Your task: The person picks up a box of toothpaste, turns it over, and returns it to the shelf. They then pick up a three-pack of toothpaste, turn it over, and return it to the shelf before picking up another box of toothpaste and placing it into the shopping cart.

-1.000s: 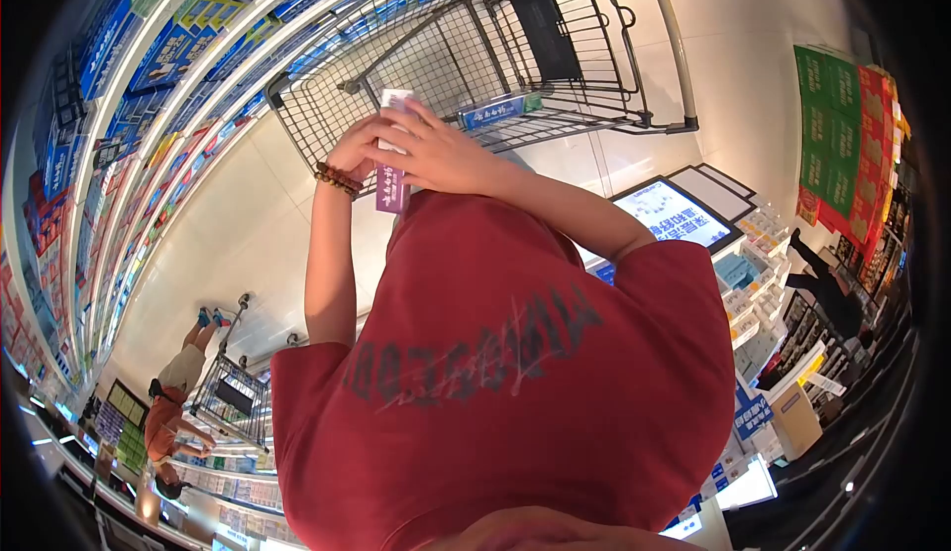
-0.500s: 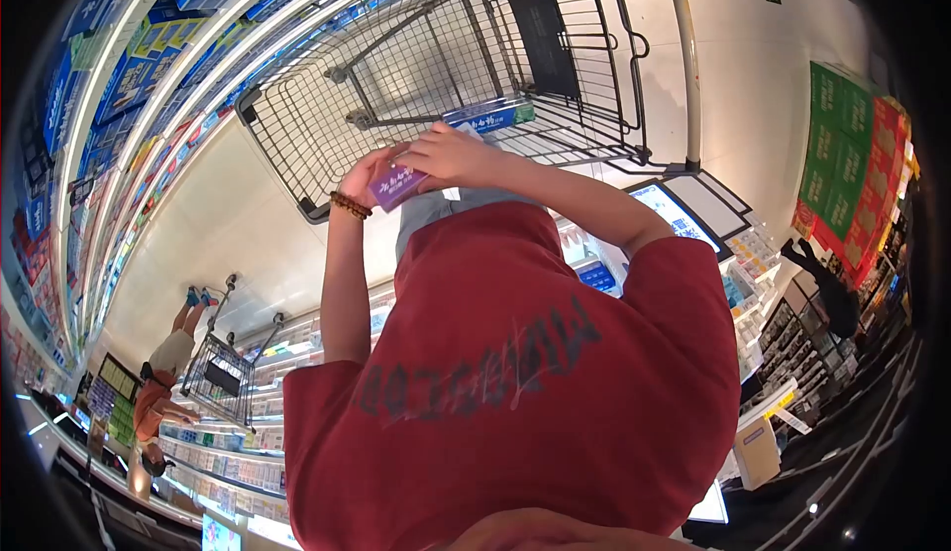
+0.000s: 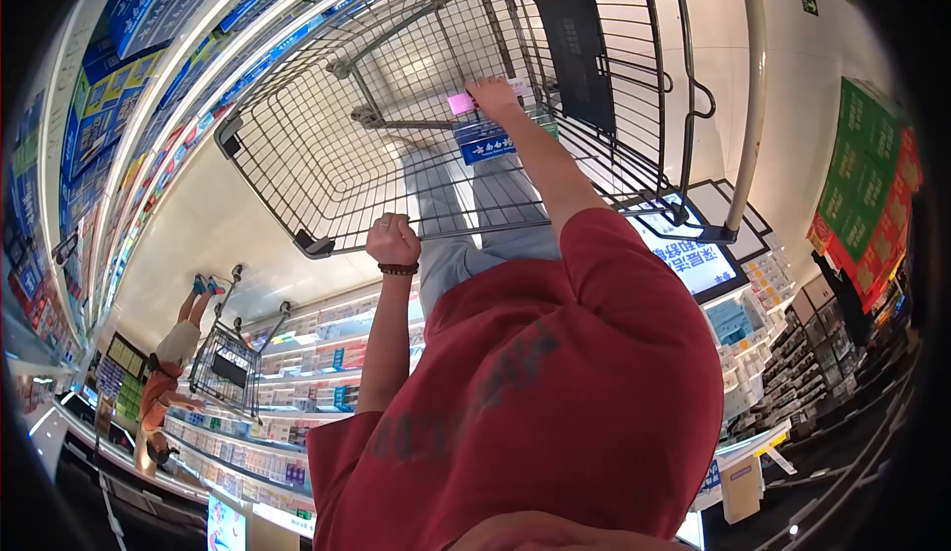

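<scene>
Clutching the near rim of the shopping cart [image 3: 315, 246] with the left hand [image 3: 393, 239], closed tight around the wire. Reaching deep into the basket with the right hand [image 3: 492, 95], pinching the pink box [image 3: 460, 103] just above the blue box [image 3: 490, 143]. Apparently setting it down. Next, probably needing loosened fingers and a clean lift out.

The right hand [image 3: 492, 95] covers one end of the pink box [image 3: 460, 103], so its grip cannot be made out, and the box's print is too small to read. The left hand [image 3: 393, 239] curls round the rim of the shopping cart [image 3: 317, 245], fingertips hidden. The frame's top edge cuts off the cart's far end. The forearm hides part of the blue box [image 3: 487, 145].
</scene>
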The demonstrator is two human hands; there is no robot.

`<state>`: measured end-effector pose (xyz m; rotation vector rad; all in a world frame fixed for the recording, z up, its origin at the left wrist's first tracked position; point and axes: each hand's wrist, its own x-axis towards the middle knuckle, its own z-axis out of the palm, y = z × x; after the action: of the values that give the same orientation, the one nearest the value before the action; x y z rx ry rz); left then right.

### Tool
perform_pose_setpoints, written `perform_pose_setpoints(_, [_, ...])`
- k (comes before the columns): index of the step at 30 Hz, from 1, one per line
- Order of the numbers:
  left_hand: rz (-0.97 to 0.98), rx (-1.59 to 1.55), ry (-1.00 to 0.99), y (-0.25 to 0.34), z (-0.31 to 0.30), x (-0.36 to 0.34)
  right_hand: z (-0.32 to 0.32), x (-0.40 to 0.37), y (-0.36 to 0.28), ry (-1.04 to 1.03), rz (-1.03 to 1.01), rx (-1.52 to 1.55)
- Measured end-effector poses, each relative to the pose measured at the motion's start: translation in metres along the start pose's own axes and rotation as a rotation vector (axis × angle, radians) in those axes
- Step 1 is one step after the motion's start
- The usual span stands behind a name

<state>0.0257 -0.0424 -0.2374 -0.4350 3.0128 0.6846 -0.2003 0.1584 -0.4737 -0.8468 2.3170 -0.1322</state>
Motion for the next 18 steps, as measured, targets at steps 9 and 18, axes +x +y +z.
perform_pose_setpoints(9, [0.032, 0.016, 0.045, -0.006, -0.002, 0.011, 0.011, -0.022, 0.025, -0.082, -0.009, 0.128])
perform_pose_setpoints(18, [0.047, 0.032, 0.038, -0.009, -0.004, 0.014, 0.013, -0.020, 0.017, -0.169, 0.220, 0.300])
